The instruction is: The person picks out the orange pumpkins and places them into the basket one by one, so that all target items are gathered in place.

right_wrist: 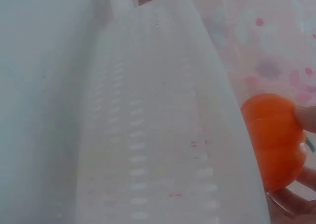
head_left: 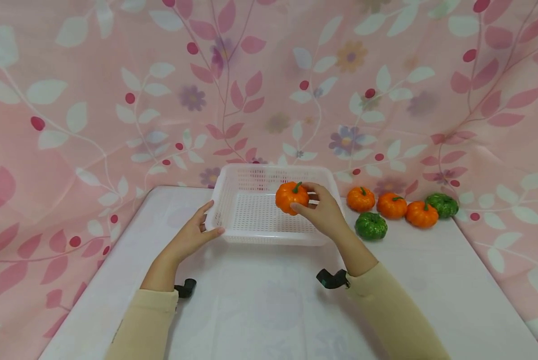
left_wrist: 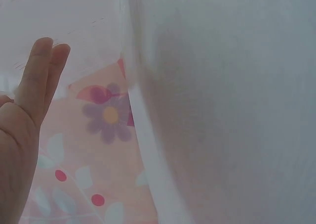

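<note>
A small orange pumpkin [head_left: 291, 197] with a green stem is gripped between the thumb and fingers of my right hand [head_left: 321, 210]. It is held above the right half of a white perforated plastic basket [head_left: 278, 239], and it shows beyond the basket's edge in the right wrist view. My left hand [head_left: 189, 235] touches the basket's left end, its thumb by the near corner. The left wrist view shows two of its fingers [left_wrist: 37, 75] straight against the basket. The basket's slotted floor shows nothing lying on it.
Right of the basket stand three orange pumpkins [head_left: 361, 199] in a row, with a green pumpkin [head_left: 442, 205] at the far end and another green pumpkin [head_left: 371, 226] nearer. A white cloth covers the table [head_left: 259, 300]. A pink floral curtain [head_left: 269, 90] hangs behind.
</note>
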### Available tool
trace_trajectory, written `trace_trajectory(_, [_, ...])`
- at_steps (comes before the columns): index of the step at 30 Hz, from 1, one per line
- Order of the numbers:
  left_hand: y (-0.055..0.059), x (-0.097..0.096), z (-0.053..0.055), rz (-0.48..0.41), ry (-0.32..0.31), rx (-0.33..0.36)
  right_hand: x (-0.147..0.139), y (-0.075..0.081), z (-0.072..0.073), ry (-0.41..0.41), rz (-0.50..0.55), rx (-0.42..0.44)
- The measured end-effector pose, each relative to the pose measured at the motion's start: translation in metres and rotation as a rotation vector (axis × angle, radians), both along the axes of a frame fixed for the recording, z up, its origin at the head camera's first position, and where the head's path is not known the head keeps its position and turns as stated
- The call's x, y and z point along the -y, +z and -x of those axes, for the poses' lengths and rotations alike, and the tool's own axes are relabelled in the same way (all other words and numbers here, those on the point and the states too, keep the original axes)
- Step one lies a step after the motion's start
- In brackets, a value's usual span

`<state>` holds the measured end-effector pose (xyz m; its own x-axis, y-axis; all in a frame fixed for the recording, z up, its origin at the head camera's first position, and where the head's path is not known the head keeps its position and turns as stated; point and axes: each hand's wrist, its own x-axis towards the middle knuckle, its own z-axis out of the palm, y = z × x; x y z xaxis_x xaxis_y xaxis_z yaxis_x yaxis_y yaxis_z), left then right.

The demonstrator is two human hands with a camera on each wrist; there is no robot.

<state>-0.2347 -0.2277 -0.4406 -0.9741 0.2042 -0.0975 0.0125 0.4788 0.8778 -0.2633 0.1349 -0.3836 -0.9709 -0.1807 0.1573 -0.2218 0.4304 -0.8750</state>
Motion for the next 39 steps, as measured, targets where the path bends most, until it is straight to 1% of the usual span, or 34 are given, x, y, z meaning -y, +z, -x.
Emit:
trace_trajectory(7, [-0.001, 0.001, 0.001, -0.002, 0.001, -0.005, 0.022, -0.002, 0.004, 0.041, -0.012, 0.004])
trace_trajectory(15, [-0.001, 0.0, 0.0, -0.022, 0.008, 0.004, 0.045, -0.004, 0.011, 0.079, -0.067, -0.008])
trace_trajectory(21, [-0.005, 0.001, 0.002, -0.02, 0.008, 0.011, 0.06, -0.006, 0.015, 0.106, -0.096, 0.001])
trace_trajectory(27, [-0.005, 0.001, 0.002, -0.022, 0.018, 0.007, 0.075, -0.006, 0.02, 0.134, -0.147, 0.018])
trace_trajectory(33, [-0.003, 0.002, 0.002, -0.014, 0.009, -0.005, 0.089, -0.003, 0.024, 0.17, -0.198, 0.036])
trace_trajectory(39, [-0.003, 0.001, 0.002, -0.034, -0.003, -0.004, 0.097, -0.008, 0.03, 0.197, -0.264, 0.046])
